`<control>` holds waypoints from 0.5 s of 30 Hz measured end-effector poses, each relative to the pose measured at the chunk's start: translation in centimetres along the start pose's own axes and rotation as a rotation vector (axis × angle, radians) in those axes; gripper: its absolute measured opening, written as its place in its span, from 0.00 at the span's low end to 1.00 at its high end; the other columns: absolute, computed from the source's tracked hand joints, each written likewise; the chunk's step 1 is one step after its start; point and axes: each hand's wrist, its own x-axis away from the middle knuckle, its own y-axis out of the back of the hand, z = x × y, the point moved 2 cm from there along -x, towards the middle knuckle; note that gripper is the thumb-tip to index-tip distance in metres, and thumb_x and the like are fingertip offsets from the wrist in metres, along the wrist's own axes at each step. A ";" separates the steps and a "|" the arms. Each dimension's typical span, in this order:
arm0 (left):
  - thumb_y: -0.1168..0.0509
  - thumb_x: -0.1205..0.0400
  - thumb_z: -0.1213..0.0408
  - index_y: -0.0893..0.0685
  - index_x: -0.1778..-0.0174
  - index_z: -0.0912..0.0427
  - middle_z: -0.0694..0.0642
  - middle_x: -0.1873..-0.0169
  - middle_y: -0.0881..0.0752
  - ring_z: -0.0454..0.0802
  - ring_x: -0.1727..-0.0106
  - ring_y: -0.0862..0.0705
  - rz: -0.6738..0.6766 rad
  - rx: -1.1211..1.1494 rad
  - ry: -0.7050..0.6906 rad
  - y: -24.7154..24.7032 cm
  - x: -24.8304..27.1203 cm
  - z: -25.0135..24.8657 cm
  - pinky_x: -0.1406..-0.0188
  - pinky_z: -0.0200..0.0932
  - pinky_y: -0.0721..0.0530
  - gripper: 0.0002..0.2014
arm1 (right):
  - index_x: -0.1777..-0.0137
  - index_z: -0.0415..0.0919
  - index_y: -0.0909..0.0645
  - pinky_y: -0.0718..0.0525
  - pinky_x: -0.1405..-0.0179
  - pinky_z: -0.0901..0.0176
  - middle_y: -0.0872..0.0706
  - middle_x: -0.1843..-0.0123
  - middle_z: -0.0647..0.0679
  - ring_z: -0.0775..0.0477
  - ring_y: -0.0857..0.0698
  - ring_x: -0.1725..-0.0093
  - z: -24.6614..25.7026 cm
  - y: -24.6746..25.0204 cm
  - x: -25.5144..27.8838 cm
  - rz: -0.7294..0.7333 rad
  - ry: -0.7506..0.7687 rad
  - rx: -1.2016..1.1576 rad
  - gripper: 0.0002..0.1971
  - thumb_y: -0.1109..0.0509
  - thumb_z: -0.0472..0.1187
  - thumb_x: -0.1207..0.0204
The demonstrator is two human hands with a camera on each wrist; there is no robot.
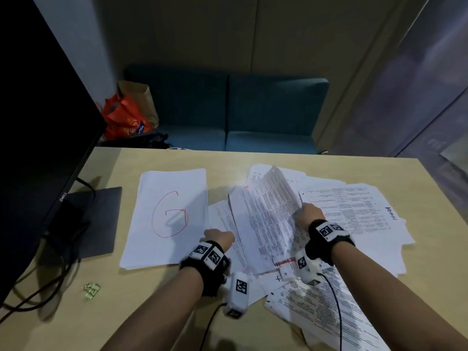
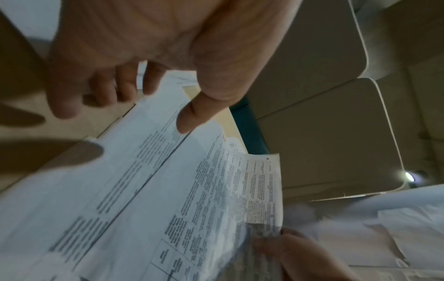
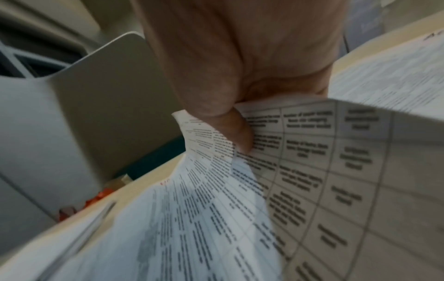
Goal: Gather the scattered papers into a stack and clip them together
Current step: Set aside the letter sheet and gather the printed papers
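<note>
Right now the right hand [image 1: 307, 215] pinches a printed sheet [image 1: 268, 219] — long axis running away across the table [image 1: 253, 158], right edge curled upward; the left hand [image 1: 219, 238] hovers beside it, fingers loose — holding nothing.

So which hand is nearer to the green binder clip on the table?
Left. The left hand is nearer the green binder clip, up and to its right; the right hand holds a printed sheet farther right.

Bare forearms, each wearing a black wrist strap [image 1: 211, 259] bearing white blocks printed with black-and-white square markers [image 1: 326, 230]; a thin black cable [image 1: 336, 312] trails from each.
</note>
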 end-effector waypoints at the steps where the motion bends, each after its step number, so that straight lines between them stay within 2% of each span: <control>1: 0.33 0.23 0.62 0.41 0.23 0.69 0.69 0.26 0.34 0.64 0.29 0.26 -0.043 0.003 0.036 0.0 -0.1 0.4 0.30 0.52 0.23 0.35 | 0.41 0.30 0.22 0.25 0.64 0.59 0.21 0.55 0.40 0.41 0.23 0.57 -0.2 -0.3 0.1 -0.009 0.012 0.030 0.12 0.40 0.35 0.20; 2: 0.33 0.23 0.61 0.41 0.23 0.68 0.68 0.25 0.36 0.64 0.28 0.27 -0.066 0.024 0.060 -0.1 -0.1 0.7 0.29 0.53 0.24 0.36 | 0.42 0.30 0.22 0.26 0.67 0.61 0.20 0.55 0.40 0.42 0.23 0.58 -0.4 -0.6 0.1 -0.020 0.025 0.058 0.12 0.39 0.36 0.20; 4: 0.33 0.24 0.64 0.40 0.25 0.70 0.69 0.26 0.33 0.65 0.30 0.24 -0.050 0.128 0.079 -0.5 -0.6 1.1 0.34 0.51 0.21 0.34 | 0.45 0.32 0.21 0.27 0.68 0.61 0.17 0.54 0.40 0.42 0.23 0.60 -0.4 -1.2 0.1 -0.046 0.035 0.099 0.10 0.38 0.38 0.20; 7: 0.32 0.26 0.69 0.34 0.28 0.74 0.74 0.31 0.24 0.66 0.37 0.17 0.023 0.309 0.084 -1.0 -1.4 1.4 0.51 0.50 0.16 0.31 | 0.51 0.35 0.21 0.24 0.63 0.58 0.16 0.54 0.41 0.42 0.21 0.60 0.0 -1.8 0.2 -0.073 0.075 0.127 0.08 0.36 0.40 0.21; 9: 0.30 0.28 0.71 0.29 0.30 0.76 0.76 0.38 0.19 0.65 0.50 0.13 0.054 0.413 0.067 -1.2 -1.6 1.7 0.58 0.50 0.15 0.31 | 0.55 0.36 0.23 0.24 0.62 0.58 0.16 0.55 0.41 0.42 0.21 0.60 0.0 -2.0 0.3 -0.078 0.090 0.133 0.07 0.36 0.40 0.22; 10: 0.29 0.29 0.71 0.27 0.31 0.76 0.76 0.45 0.16 0.63 0.58 0.14 0.089 0.448 0.049 -1.3 -1.5 1.7 0.61 0.50 0.16 0.30 | 0.56 0.37 0.23 0.23 0.62 0.58 0.17 0.55 0.41 0.42 0.21 0.60 0.0 -1.9 0.4 -0.076 0.092 0.136 0.06 0.36 0.40 0.22; 11: 0.28 0.28 0.70 0.25 0.33 0.76 0.73 0.53 0.14 0.61 0.61 0.15 0.140 0.470 0.025 -1.5 -1.5 1.7 0.59 0.51 0.14 0.28 | 0.54 0.37 0.23 0.23 0.62 0.58 0.18 0.56 0.42 0.42 0.21 0.60 -0.1 -1.9 0.5 -0.068 0.091 0.136 0.05 0.35 0.39 0.23; 12: 0.28 0.28 0.69 0.22 0.36 0.75 0.70 0.55 0.14 0.62 0.57 0.14 0.184 0.466 -0.017 -1.6 -1.4 1.6 0.52 0.54 0.13 0.25 | 0.52 0.36 0.22 0.23 0.63 0.58 0.19 0.57 0.43 0.43 0.21 0.59 -0.1 -1.8 0.6 -0.054 0.085 0.130 0.05 0.34 0.39 0.23; 13: 0.28 0.27 0.69 0.20 0.38 0.73 0.68 0.52 0.13 0.63 0.50 0.13 0.196 0.442 -0.068 -1.7 -1.4 1.4 0.45 0.55 0.14 0.22 | 0.51 0.36 0.21 0.23 0.65 0.59 0.20 0.56 0.43 0.43 0.21 0.59 -0.1 -1.8 0.6 -0.041 0.080 0.118 0.06 0.34 0.38 0.23; 15: 0.33 0.23 0.71 0.16 0.44 0.67 0.66 0.45 0.13 0.63 0.42 0.15 0.161 0.380 -0.202 -1.4 -0.9 0.8 0.39 0.53 0.17 0.12 | 0.51 0.36 0.22 0.26 0.72 0.62 0.16 0.53 0.40 0.44 0.22 0.60 -0.2 -2.0 0.6 -0.015 0.065 0.062 0.05 0.36 0.38 0.21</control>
